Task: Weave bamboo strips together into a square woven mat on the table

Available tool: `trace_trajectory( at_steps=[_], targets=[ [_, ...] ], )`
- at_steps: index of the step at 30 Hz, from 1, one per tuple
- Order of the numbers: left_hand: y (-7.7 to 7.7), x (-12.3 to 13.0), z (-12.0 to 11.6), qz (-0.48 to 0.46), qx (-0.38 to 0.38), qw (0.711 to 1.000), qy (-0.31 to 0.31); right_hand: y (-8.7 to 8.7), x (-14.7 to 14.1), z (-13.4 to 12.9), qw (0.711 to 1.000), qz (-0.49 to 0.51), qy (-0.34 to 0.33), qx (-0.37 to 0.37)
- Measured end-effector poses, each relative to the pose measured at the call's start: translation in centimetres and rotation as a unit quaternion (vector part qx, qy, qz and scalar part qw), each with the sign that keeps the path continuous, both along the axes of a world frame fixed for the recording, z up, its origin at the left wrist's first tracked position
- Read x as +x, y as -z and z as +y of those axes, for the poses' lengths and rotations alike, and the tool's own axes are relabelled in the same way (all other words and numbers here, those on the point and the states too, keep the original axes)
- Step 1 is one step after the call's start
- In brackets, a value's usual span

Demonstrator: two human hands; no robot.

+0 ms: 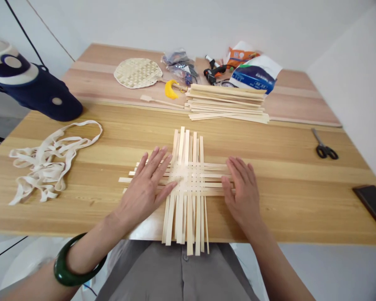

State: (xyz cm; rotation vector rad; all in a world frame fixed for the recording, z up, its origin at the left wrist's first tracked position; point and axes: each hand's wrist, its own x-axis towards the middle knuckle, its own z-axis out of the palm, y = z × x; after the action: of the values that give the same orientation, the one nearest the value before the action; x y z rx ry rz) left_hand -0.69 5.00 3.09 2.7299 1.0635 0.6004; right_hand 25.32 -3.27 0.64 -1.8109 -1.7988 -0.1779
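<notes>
At nine o'clock on the pine table (pixel 288 205), a tangle of cream fabric tape (pixel 47 163) lies well apart from the left hand (pixel 144 188), which rests open and flat, fingers spread, on the bamboo-strip weave (pixel 189 177) at six o'clock; the right hand (pixel 241 192), equally open, presses its other side, clamping nothing. The weave's centre is interlaced, its strip ends loose all round, while a stack of loose strips (pixel 227 104) sits at twelve o'clock and black-handled scissors (pixel 324 146) at three.

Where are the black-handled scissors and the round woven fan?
Black-handled steel scissors (pixel 321 151): head view, on the finger loops.
Round woven pale bamboo fan (pixel 137 73): head view, middle of its blade.
</notes>
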Motion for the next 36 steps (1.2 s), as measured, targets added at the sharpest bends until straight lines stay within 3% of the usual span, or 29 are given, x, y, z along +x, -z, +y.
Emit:
trace_trajectory(
  at_steps=[4,8,13,19,25,29,31,36],
  targets=[
    [-0.8,-1.3,1.3,-0.054,0.012,0.997,-0.045,0.0,2.2,-0.7,0.995,0.041,0.087,0.007],
    [-0.8,-3.6,2.8,-0.076,0.016,0.989,-0.124,0.3,3.5,-1.7,0.992,0.047,0.118,-0.004],
    [0.2,-6.2,2.5,-0.072,0.000,0.983,-0.170,-0.1,3.1,-2.3,0.994,0.047,0.097,0.009],
    [0.8,-6.7,0.4,-0.077,-0.043,0.975,-0.204,-0.5,2.1,-1.9,0.999,0.038,0.017,-0.017],
    [1.0,-6.7,-0.5,-0.081,-0.058,0.980,-0.171,-1.2,1.7,-2.1,0.984,0.038,0.166,-0.045],
    [1.2,-6.5,-0.3,-0.045,-0.041,0.994,-0.096,-2.2,1.7,-2.9,0.959,0.056,0.258,-0.104],
    [0.9,-6.2,-0.1,-0.024,-0.029,0.998,-0.055,-2.7,1.6,-3.4,0.952,0.085,0.263,-0.134],
    [-0.3,-4.7,0.5,-0.005,-0.021,1.000,0.010,-3.6,-0.7,-4.4,0.963,0.123,0.170,-0.171]
  ],
)
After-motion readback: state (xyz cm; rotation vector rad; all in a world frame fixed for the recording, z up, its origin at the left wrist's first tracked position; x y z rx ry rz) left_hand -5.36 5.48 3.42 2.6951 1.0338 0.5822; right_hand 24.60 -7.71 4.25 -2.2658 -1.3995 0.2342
